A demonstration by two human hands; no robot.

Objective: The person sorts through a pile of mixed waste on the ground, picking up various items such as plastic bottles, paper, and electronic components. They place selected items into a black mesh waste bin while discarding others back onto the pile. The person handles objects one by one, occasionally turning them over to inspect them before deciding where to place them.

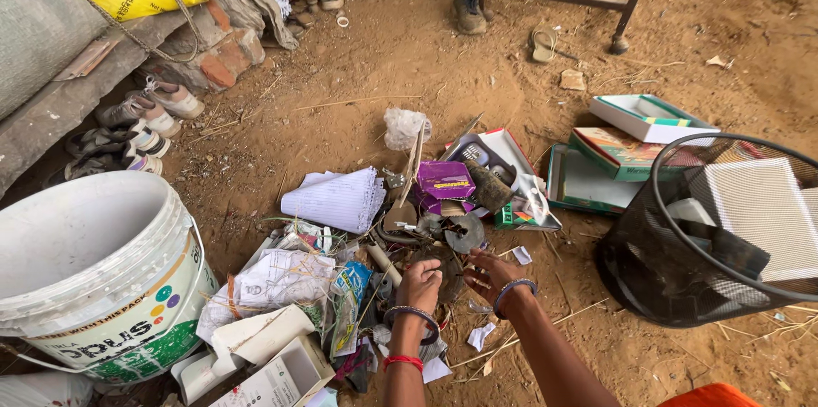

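A dark round piece of junk (445, 271) lies in the trash pile, right between the two hands. The left hand (419, 283) curls on its edge, and the right hand (487, 273) touches it with fingers spread, not gripping. A white bucket (94, 271) stands on the left and a black mesh basket (682, 279) on the right, with bare dirt near the right arm.

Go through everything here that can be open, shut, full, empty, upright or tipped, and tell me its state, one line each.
White bucket: upright, open, looks empty.
Black mesh basket: tipped on its side, holding white and dark items.
White shallow box: open, lid off.
Purple box: shut, lying on the pile.
Left hand: fingers curled on the scrap pile.
Right hand: fingers spread, touching the scrap.
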